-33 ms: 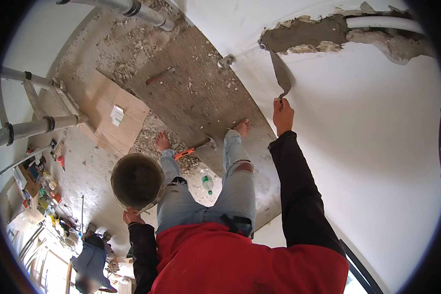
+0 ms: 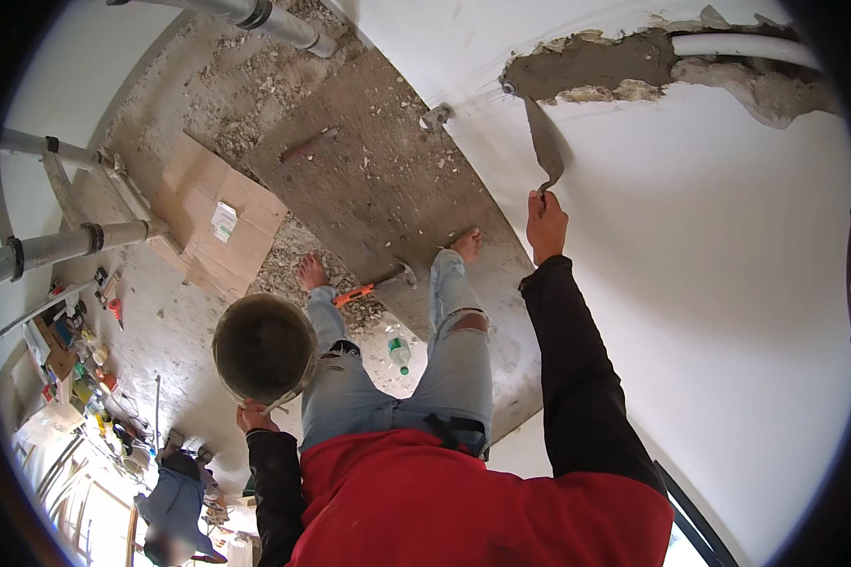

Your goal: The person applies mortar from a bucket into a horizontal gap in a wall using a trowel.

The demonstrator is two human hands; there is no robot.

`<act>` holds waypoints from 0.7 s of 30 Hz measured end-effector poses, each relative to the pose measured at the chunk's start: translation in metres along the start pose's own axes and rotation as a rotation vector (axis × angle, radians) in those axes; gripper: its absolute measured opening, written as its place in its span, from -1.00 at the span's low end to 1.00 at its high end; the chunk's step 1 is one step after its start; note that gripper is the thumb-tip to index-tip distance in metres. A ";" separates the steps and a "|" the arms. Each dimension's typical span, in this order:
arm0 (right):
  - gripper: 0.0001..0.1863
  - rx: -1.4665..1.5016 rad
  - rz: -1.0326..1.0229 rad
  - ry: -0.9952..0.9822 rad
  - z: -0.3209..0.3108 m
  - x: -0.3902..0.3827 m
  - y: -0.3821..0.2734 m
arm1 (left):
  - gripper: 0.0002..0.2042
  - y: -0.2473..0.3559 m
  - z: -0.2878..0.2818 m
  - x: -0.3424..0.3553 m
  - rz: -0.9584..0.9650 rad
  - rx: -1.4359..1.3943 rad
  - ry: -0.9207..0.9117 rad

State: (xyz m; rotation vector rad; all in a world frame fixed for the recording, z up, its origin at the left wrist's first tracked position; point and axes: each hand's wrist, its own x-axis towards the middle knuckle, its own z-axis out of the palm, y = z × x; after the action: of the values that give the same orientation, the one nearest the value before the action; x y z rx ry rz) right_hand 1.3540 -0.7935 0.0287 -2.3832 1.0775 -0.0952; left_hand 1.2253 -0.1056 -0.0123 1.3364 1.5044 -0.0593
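As the right hand (image 2: 546,227) holds a trowel (image 2: 545,142) by its handle, fingers curled tight, the blade is up by the white wall (image 2: 709,217), its tip near the end of the grey mud (image 2: 605,68). This looks like the spreading step; moving the blade would call for a steady, flat push. The left hand (image 2: 253,416) has its fingers curled at the near edge of a bucket (image 2: 232,331); rim or handle, I cannot tell. Inside is dark, so how full is hard to see.
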 end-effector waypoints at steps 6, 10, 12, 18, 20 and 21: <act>-0.66 -0.073 -0.129 -0.002 0.001 0.008 -0.021 | -0.91 -0.011 0.000 0.017 0.111 0.218 -0.168; -0.68 -0.175 -0.149 0.014 -0.004 0.019 -0.029 | -0.85 -0.007 0.018 0.006 0.055 0.062 -0.122; -0.69 -0.208 -0.137 0.011 -0.011 0.020 -0.036 | -0.79 0.000 0.022 0.000 0.063 0.103 -0.154; -0.68 -0.359 -0.227 -0.052 -0.046 0.024 -0.070 | -0.81 -0.001 0.036 -0.015 0.119 0.039 -0.076; -0.67 -0.479 -0.241 -0.094 -0.059 0.032 -0.086 | -0.83 -0.005 0.033 -0.011 0.146 0.089 -0.121; -0.66 -0.555 -0.242 -0.123 -0.065 0.039 -0.092 | -0.84 -0.006 0.032 -0.009 0.158 0.113 -0.145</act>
State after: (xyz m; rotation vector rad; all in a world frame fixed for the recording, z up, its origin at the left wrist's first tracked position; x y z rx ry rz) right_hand 1.4254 -0.7986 0.1239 -2.9597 0.8279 0.3008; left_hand 1.2392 -0.1341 -0.0232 1.5054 1.2858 -0.1392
